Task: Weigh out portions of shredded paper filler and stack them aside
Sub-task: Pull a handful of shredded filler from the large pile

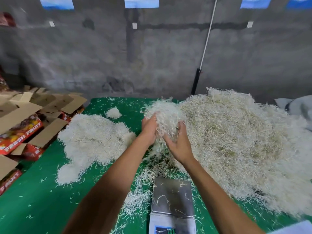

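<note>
Both hands hold one clump of shredded paper point(163, 114) between them, lifted above the table. The left hand point(149, 130) cups it from the left side and the right hand point(179, 142) from the right and below, with the fingers curled into the strands; loose strands hang down between the wrists.

The relation that matters for the next move, I think, is clump to scale. The scale point(172, 198) lies directly toward the person from the hands, between the two forearms, and lower. Its steel pan carries only a few stray strands, so it seems ready to receive a portion. The clump has no clear long axis; it is a rough ball, a little taller than wide. Both hands are about equally near to the pan, so they would probably bring it back and down together.

Just right of the hands, touching the clump at its edge, stands the big supply heap point(236, 141). Its foot reaches close to the right side of the scale, and some strands could drag along with the clump. To the left, apart from the hands, lie the weighed piles point(91, 137) on the green table cover point(42, 200). Farther left are flattened cardboard boxes point(25, 125). Nothing solid stands between the clump and the pan.
</note>
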Available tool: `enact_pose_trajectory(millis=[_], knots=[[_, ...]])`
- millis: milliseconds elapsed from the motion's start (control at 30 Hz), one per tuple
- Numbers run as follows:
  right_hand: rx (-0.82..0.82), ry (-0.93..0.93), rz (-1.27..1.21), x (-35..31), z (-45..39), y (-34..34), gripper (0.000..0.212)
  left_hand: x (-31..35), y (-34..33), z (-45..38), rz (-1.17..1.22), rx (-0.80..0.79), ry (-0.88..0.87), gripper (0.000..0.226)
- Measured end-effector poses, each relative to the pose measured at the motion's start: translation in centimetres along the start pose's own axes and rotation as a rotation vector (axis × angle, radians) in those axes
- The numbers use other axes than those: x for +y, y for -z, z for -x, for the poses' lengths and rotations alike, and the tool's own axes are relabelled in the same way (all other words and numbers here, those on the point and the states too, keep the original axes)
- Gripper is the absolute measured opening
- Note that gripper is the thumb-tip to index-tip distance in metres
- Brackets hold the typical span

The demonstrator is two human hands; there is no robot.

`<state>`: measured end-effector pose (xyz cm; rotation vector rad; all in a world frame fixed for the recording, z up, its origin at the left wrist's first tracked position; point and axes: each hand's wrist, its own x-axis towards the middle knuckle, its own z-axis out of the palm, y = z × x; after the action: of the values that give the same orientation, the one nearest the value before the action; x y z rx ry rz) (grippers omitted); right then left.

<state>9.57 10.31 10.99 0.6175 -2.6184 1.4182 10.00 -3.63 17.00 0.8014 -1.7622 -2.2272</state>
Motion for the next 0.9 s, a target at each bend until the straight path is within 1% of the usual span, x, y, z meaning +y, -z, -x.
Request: enact_pose_trajectory(millis=[33,67,100,167,200,233,267,300,333,367,400,467,500,533,567,600,633,667,700,733,767,800,833,867,900], knots=[[-0.006,0.0,0.044,1.1,0.1,-0.3,0.083,0.8,0.5,-0.5,0.069,-0.048,0.036,0.052],[-0.029,-0.018,0.149,2.1,0.3,-0.4,0.095,1.6,1.0,-0.4,0.101,-0.098,0.056,0.047],[-0.064,-0.035,0.257,3.5,0.4,-0.9,0.097,1.8,1.4,-0.5,0.03,-0.094,0.009,0.048],[-0.159,-0.117,0.425,5.8,0.6,-1.8,0.09,1.7,2.1,-1.1,0.123,-0.113,0.135,0.061],[-0.211,-0.149,0.471,6.5,0.7,-2.1,0.086,1.8,2.2,-1.4,0.046,-0.086,0.172,0.064],[-0.25,-0.169,0.493,7.2,0.7,-2.4,0.083,2.6,2.6,-1.0,-0.112,-0.095,0.157,0.067],[-0.292,-0.196,0.506,7.7,0.8,-2.7,0.08,3.0,2.9,-0.3,-0.352,-0.074,0.133,0.077],[-0.333,-0.212,0.519,8.4,0.8,-3.1,0.078,2.8,3.3,-0.1,-0.693,-0.044,0.097,0.1],[-0.371,-0.233,0.511,8.7,1.0,-3.3,0.077,2.7,3.7,0.7,-0.876,-0.017,0.12,0.119],[-0.386,-0.25,0.469,9.1,1.1,-3.7,0.08,1.7,4.5,0.5,-1.132,-0.07,0.081,0.116],[-0.378,-0.269,0.381,9.0,1.2,-4.0,0.089,1.5,4.7,0.7,-1.299,-0.05,0.089,0.107],[-0.323,-0.277,0.183,8.0,0.9,-5.0,0.115,1.0,5.1,0.0,-1.443,-0.048,0.157,0.102],[-0.296,-0.275,0.125,7.2,0.6,-5.6,0.124,0.7,5.1,-0.4,-1.475,-0.066,0.168,0.1],[-0.276,-0.285,0.086,6.2,0.1,-6.1,0.127,0.4,5.1,-0.5,-1.484,-0.067,0.16,0.097],[-0.272,-0.294,0.062,5.4,-0.6,-6.5,0.122,0.0,5.1,-1.1,-1.5,-0.07,0.144,0.095],[-0.277,-0.305,0.055,4.8,-1.4,-6.8,0.108,-0.4,5.1,-1.1,-1.5,-0.071,0.14,0.095],[-0.284,-0.299,0.046,4.5,-2.1,-7.0,0.088,-0.8,5.5,-1.6,-1.493,-0.062,0.13,0.097],[-0.301,-0.268,0.045,4.5,-2.7,-6.9,0.072,-1.1,5.9,-1.7,-1.456,-0.031,0.145,0.098],[-0.314,-0.23,0.066,4.7,-3.1,-6.7,0.062,-1.7,6.4,-2.4,-1.433,-0.018,0.143,0.095],[-0.316,-0.189,0.093,5.0,-3.4,-6.1,0.051,-2.2,7.2,-2.6,-1.407,0.01,0.138,0.088],[-0.282,-0.165,0.109,5.7,-3.8,-5.1,0.037,-2.7,8.4,-2.6,-1.443,0.018,0.083,0.077],[-0.236,-0.2,0.084,6.9,-4.6,-3.8,0.023,-3.3,9.6,-2.2,-1.454,0.03,0.051,0.067],[-0.173,-0.295,0.045,8.2,-5.4,-2.2,0.014,-4.3,11.3,-2.1,-1.485,0.028,-0.057,0.058],[-0.083,-0.428,0.024,9.5,-6.1,-0.5,0.019,-4.8,12.2,-1.8,-1.48,0.074,-0.078,0.049],[0.019,-0.551,-0.014,10.8,-6.7,0.9,0.027,-5.4,13.2,-2.0,-1.532,0.058,-0.143,0.042]])
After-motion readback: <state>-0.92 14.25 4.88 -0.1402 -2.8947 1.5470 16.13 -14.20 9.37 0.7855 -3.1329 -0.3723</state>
